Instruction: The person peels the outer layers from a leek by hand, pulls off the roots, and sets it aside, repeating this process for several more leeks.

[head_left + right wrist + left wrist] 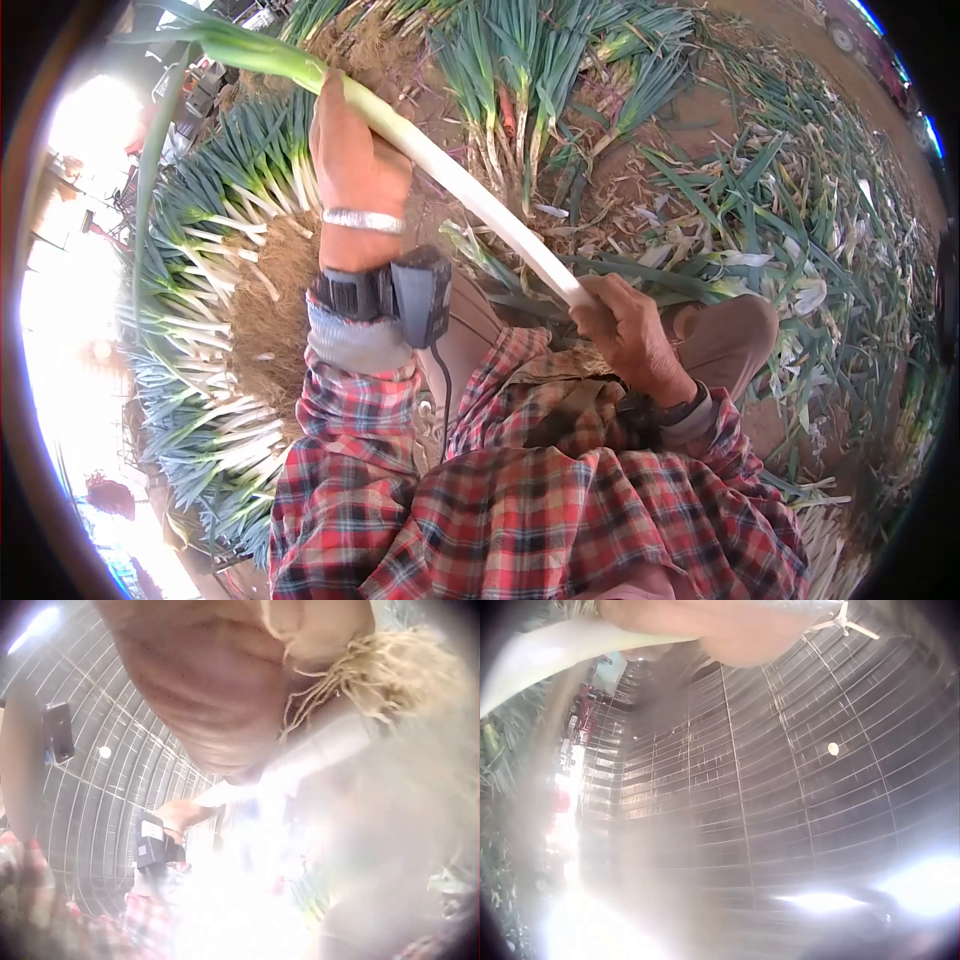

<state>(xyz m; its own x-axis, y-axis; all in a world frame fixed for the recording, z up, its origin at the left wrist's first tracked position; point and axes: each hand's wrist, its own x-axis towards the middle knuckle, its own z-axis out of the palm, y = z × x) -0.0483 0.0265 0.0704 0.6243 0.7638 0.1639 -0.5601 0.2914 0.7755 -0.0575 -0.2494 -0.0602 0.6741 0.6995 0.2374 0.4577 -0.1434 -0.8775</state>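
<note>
A long green onion slants across the head view, its green top at upper left and its white shank running down to the right. My left hand holds it near where white turns to green. Around its lower end my right hand curls its fingers. Pale stringy roots stick out beside that hand in the right wrist view. The left wrist view catches the left hand at its top edge, with the pale shank passing beside it.
On the left, many green onions lie fanned in a curved pile, roots inward. More bunches lie at the top. Stripped leaves litter the ground at right. My bent knee is close to the right hand.
</note>
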